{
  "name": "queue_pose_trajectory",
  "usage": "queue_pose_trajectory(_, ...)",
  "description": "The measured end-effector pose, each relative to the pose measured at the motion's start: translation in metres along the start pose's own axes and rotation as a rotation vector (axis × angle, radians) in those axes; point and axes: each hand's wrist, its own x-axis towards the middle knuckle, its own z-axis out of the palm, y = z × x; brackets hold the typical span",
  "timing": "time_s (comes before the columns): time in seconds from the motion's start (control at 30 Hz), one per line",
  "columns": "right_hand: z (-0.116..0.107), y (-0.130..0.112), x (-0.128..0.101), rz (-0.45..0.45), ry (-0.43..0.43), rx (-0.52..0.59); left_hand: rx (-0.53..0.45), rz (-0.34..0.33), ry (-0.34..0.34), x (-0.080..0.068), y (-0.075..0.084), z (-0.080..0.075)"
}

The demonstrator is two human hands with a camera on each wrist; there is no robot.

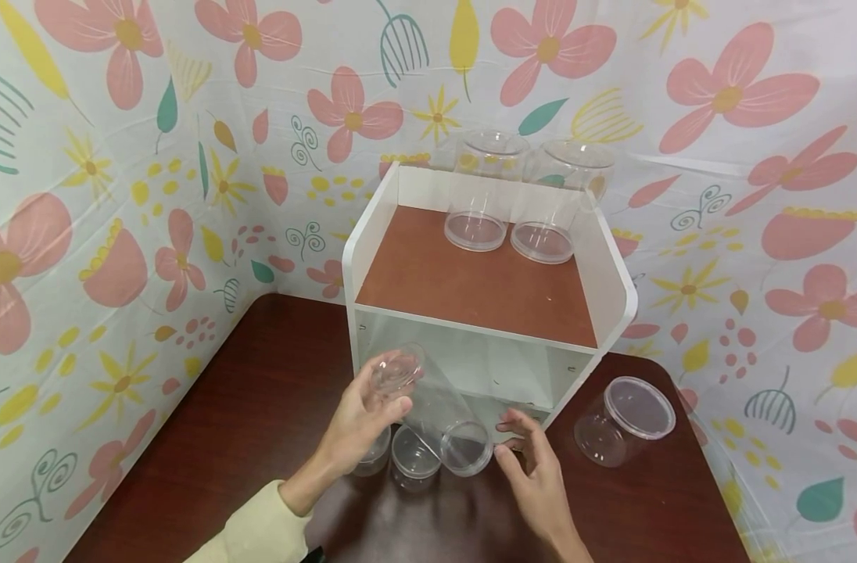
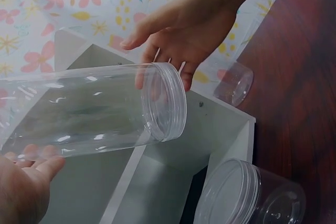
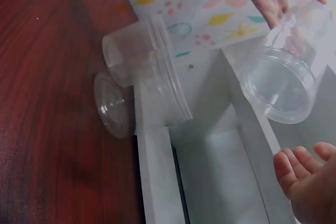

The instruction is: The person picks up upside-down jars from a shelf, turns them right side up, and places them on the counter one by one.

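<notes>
My left hand (image 1: 369,408) grips a tall clear plastic jar (image 1: 435,410) near its closed end and holds it tilted in front of the white shelf unit (image 1: 614,270). The jar's open mouth points down and right, over the table. My right hand (image 1: 521,444) hovers open just right of that mouth, fingers spread; whether it touches the rim is unclear. In the left wrist view the jar (image 2: 94,111) lies across the frame, with the right hand (image 2: 181,30) behind its mouth. The right wrist view looks into the jar's mouth (image 3: 281,85), with my right fingertips (image 3: 307,169) below it.
Two clear jars (image 1: 476,199) (image 1: 551,207) stand on the shelf's brown top. Another lidded jar (image 1: 625,418) lies on its side on the dark wooden table (image 1: 245,407), right of the shelf. Small clear containers (image 1: 414,463) sit under the held jar. Floral sheeting surrounds the table.
</notes>
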Motion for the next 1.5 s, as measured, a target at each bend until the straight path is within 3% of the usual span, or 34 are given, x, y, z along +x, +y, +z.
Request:
queue_pose_trajectory(0.13,0.004,0.003,-0.003,-0.031,-0.092,0.043,-0.009,0.003,0.004,-0.001,-0.001,0.001)
queue_pose_trajectory(0.27,0.007,0.003,-0.008,0.052,-0.151,0.044,-0.018,0.006,0.004,-0.001,-0.001,0.002)
queue_pose_trajectory(0.43,0.01,0.005,-0.012,0.161,-0.173,0.02,-0.012,0.018,0.004,-0.002,-0.001,0.003)
queue_pose_trajectory(0.7,0.016,0.007,-0.013,0.231,-0.222,0.118,-0.042,0.008,0.015,-0.004,-0.002,0.005)
queue_pose_trajectory(0.9,0.021,0.005,-0.013,0.276,-0.187,0.087,-0.075,0.014,0.013,-0.006,-0.005,0.004)
queue_pose_trajectory(1.07,0.023,0.005,-0.013,0.261,-0.181,0.099,-0.09,0.026,0.008,-0.007,-0.007,0.003)
queue_pose_trajectory(1.27,0.023,0.007,-0.013,0.209,-0.196,0.253,-0.073,-0.007,0.012,-0.008,-0.008,0.001)
queue_pose_trajectory(1.5,0.017,0.01,-0.014,0.132,-0.196,0.433,0.012,-0.068,0.01,-0.012,-0.007,-0.005)
